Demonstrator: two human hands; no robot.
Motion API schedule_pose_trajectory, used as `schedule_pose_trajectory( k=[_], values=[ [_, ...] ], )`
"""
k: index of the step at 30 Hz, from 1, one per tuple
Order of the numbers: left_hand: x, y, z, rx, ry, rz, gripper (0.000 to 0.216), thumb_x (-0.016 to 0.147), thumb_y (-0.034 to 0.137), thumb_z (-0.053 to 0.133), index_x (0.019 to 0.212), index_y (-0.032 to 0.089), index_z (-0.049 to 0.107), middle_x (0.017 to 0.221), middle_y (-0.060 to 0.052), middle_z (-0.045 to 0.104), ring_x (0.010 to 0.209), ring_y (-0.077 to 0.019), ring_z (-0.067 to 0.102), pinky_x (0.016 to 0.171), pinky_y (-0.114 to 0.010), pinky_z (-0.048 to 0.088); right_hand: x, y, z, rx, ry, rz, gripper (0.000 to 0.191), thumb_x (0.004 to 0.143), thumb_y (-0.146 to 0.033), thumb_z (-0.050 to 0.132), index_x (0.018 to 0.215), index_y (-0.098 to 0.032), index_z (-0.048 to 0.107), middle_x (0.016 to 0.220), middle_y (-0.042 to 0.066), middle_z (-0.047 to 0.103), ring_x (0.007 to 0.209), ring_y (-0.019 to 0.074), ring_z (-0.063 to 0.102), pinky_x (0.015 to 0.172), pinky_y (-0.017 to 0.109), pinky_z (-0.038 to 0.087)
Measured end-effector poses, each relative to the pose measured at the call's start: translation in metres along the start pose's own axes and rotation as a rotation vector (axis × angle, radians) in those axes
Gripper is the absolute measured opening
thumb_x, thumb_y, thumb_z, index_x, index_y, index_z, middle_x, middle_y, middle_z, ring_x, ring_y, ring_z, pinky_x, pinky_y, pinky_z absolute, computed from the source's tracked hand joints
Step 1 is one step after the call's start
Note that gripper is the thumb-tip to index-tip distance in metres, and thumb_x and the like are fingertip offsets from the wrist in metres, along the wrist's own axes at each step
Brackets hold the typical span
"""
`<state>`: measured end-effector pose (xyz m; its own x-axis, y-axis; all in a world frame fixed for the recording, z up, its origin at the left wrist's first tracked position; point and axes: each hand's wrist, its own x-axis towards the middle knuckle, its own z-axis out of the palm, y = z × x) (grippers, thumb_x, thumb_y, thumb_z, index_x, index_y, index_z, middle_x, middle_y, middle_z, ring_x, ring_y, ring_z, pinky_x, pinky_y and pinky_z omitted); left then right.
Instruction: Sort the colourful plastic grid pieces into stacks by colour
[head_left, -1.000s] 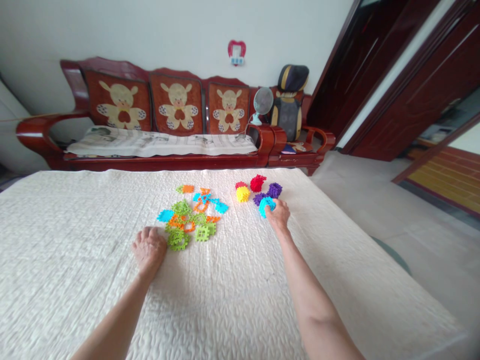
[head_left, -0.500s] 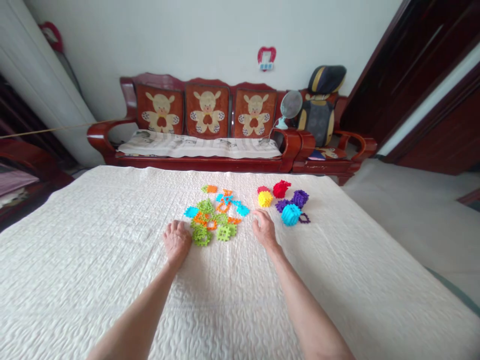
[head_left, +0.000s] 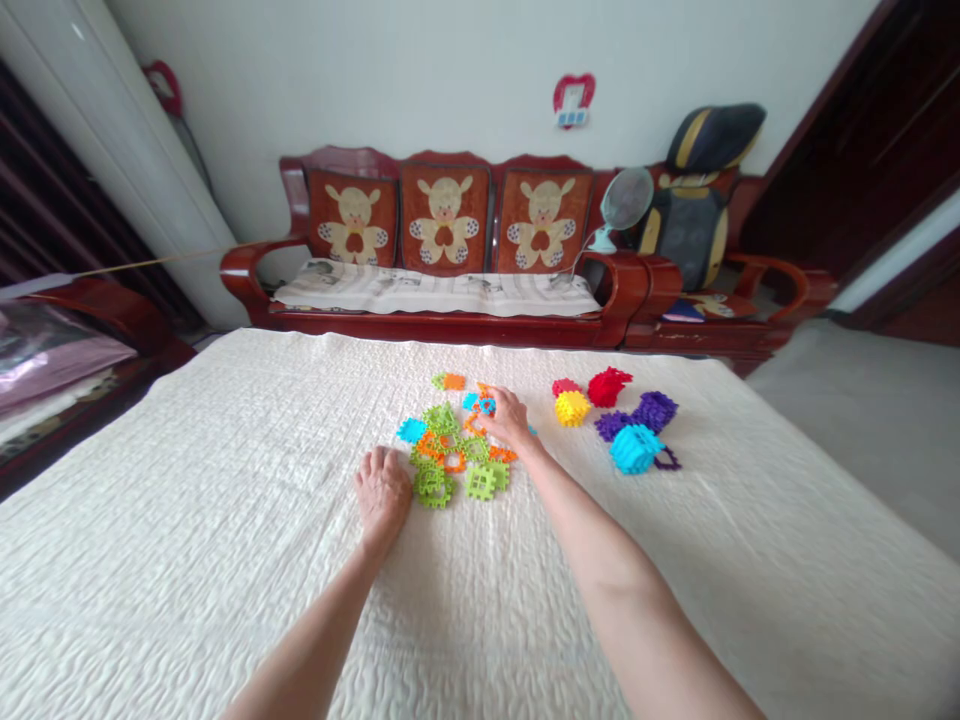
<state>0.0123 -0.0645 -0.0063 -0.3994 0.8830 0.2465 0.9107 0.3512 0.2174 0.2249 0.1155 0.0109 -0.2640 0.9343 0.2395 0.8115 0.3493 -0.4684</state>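
My left hand (head_left: 384,492) rests palm down on the white quilted cover, its fingers lightly bent and holding nothing. Just right of it lies a loose pile of flat, notched plastic building pieces. It includes green pieces (head_left: 480,482), orange pieces (head_left: 454,461) and a blue piece (head_left: 412,430) at the left edge. Over the far right of the pile is my right hand (head_left: 508,418), with thumb and forefinger closed round a small blue notched piece (head_left: 487,405). The hand partly hides an orange frame piece (head_left: 474,424) and another blue piece behind it.
On the right stand grouped pieces: a yellow stack (head_left: 572,408), a red stack (head_left: 608,386), a purple stack (head_left: 655,411) and a light blue stack (head_left: 636,449). Beyond the quilted cover (head_left: 225,520) are a wooden sofa (head_left: 442,325) and a small fan (head_left: 627,198).
My right hand has moved left and forward from beside the pile onto the blue and orange pieces. My left hand stays beside the pile. The whole view has shifted slightly.
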Motion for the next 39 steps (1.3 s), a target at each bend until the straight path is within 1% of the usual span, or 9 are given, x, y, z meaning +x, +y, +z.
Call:
schedule_pose_trajectory(
  k=[5,9,14,17,20,27,30,34,39],
  values=[
    [0.000,0.001,-0.002,-0.007,-0.011,-0.005,0.033,0.094,0.020,0.040,0.115,0.020,0.066,0.127,-0.012,0.061,0.121,-0.0293,0.048,0.098,-0.044,0.040,-0.003,0.003,0.004,-0.015,-0.063,0.017,0.035,0.086,-0.028,0.064,0.120,-0.021,0.067,0.129,0.011,0.065,0.119,0.0243,0.061,0.102,0.037,0.046],
    [0.000,0.001,0.000,-0.023,-0.018,-0.014,0.035,0.094,0.019,0.040,0.118,0.020,0.066,0.129,-0.013,0.060,0.125,-0.0303,0.046,0.099,-0.045,0.040,-0.017,0.013,0.002,-0.030,-0.035,-0.013,0.031,0.081,-0.023,0.067,0.112,-0.021,0.071,0.121,0.009,0.068,0.107,0.0223,0.065,0.095,0.033,0.048],
    [0.001,0.000,0.002,-0.044,-0.035,-0.022,0.036,0.093,0.019,0.041,0.119,0.020,0.066,0.130,-0.014,0.060,0.126,-0.0313,0.046,0.099,-0.047,0.039,-0.016,0.011,-0.005,-0.049,0.064,-0.069,0.012,0.081,-0.027,0.065,0.085,-0.021,0.073,0.104,0.008,0.073,0.101,0.0231,0.064,0.097,0.036,0.044],
    [0.001,0.000,0.003,-0.048,-0.027,-0.026,0.037,0.093,0.018,0.040,0.120,0.020,0.066,0.131,-0.014,0.060,0.128,-0.0311,0.045,0.100,-0.046,0.039,0.001,-0.006,-0.003,-0.062,0.063,-0.108,0.022,0.082,-0.028,0.062,0.101,-0.021,0.072,0.118,0.009,0.072,0.113,0.0250,0.060,0.102,0.040,0.041],
    [0.001,0.000,0.002,-0.049,-0.018,-0.023,0.037,0.092,0.017,0.040,0.119,0.019,0.066,0.131,-0.014,0.059,0.129,-0.0313,0.044,0.101,-0.047,0.039,0.022,-0.027,0.004,-0.146,-0.060,-0.077,0.038,0.079,-0.028,0.065,0.116,-0.022,0.068,0.131,0.012,0.067,0.123,0.0309,0.054,0.106,0.050,0.037],
    [0.001,0.001,0.001,-0.034,-0.016,-0.016,0.035,0.093,0.018,0.041,0.117,0.019,0.066,0.132,-0.013,0.059,0.127,-0.0313,0.045,0.099,-0.046,0.039,0.042,-0.047,0.015,-0.215,-0.212,0.021,0.032,0.077,-0.017,0.066,0.109,-0.018,0.069,0.127,0.015,0.067,0.124,0.0353,0.053,0.110,0.063,0.029],
    [0.001,0.000,0.002,-0.026,-0.020,-0.015,0.034,0.093,0.019,0.041,0.116,0.020,0.066,0.131,-0.013,0.060,0.125,-0.0311,0.046,0.097,-0.046,0.039,0.040,-0.048,0.012,-0.072,-0.119,-0.054,0.037,0.085,-0.021,0.060,0.123,-0.021,0.063,0.133,0.012,0.064,0.129,0.0300,0.051,0.113,0.058,0.032],
    [0.002,-0.002,0.003,-0.020,-0.007,0.010,0.034,0.095,0.023,0.039,0.116,0.020,0.066,0.129,-0.013,0.061,0.124,-0.0312,0.047,0.096,-0.046,0.039,0.030,-0.047,-0.001,0.241,0.096,-0.168,0.041,0.089,-0.018,0.052,0.130,-0.019,0.057,0.136,0.012,0.061,0.128,0.0224,0.053,0.112,0.040,0.041],
    [0.001,-0.005,0.004,-0.030,-0.006,0.019,0.035,0.095,0.024,0.039,0.119,0.021,0.065,0.129,-0.013,0.061,0.123,-0.0316,0.047,0.096,-0.046,0.038,-0.025,-0.024,-0.032,0.373,0.255,-0.164,0.036,0.092,-0.028,0.055,0.127,-0.022,0.057,0.128,0.011,0.065,0.118,0.0223,0.062,0.104,0.038,0.050]
  ],
)
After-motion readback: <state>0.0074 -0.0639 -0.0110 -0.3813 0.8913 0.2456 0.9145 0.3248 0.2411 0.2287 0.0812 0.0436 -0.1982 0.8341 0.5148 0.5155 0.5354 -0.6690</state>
